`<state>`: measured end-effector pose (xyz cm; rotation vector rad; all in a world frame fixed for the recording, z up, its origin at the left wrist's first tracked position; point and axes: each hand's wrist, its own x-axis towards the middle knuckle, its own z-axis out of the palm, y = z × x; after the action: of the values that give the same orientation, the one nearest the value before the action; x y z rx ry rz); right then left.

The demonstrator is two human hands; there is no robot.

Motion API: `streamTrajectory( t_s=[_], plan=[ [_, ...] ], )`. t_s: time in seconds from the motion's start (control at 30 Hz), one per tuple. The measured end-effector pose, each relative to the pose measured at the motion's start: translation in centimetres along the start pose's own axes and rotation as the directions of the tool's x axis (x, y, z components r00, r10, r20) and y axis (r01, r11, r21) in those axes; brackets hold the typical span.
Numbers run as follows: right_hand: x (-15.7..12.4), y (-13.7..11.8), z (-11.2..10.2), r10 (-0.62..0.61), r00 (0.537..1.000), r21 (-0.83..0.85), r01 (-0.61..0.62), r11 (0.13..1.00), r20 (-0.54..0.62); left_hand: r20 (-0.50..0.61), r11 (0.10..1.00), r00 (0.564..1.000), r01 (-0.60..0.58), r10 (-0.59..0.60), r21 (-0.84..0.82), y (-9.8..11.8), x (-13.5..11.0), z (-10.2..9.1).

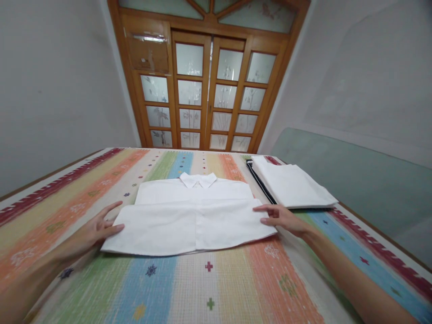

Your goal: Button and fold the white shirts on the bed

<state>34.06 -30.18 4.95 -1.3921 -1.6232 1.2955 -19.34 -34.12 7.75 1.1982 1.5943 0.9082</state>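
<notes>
A white collared shirt (pixel 192 216) lies partly folded on a striped, many-coloured cloth (pixel 209 283), collar pointing away from me. My left hand (pixel 97 227) rests flat at the shirt's left edge, fingers spread and touching the fabric. My right hand (pixel 281 217) lies at the shirt's right edge, fingers stretched out on the cloth's fold. Neither hand grips anything.
A stack of folded white garments (pixel 292 184) with a dark striped edge lies at the right, beyond my right hand. Wooden doors with frosted glass panes (pixel 205 99) stand behind the table. Grey walls run along both sides.
</notes>
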Motion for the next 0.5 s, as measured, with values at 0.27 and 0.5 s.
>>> streamTrajectory(
  t_s=[0.27, 0.5],
  plan=[
    [4.3, -1.3, 0.3, 0.02, 0.949, 0.364, 0.101, 0.926, -0.314, -0.118, 0.933, 0.988, -0.134, 0.1, -0.334, 1.7, 4.4, -0.5],
    [8.7, -2.2, 1.3, 0.001, 0.95, 0.586, 0.191, 0.787, -0.312, -0.106, 0.754, 0.992, -0.119, 0.065, -0.646, 3.1, 6.5, 1.5]
  ],
)
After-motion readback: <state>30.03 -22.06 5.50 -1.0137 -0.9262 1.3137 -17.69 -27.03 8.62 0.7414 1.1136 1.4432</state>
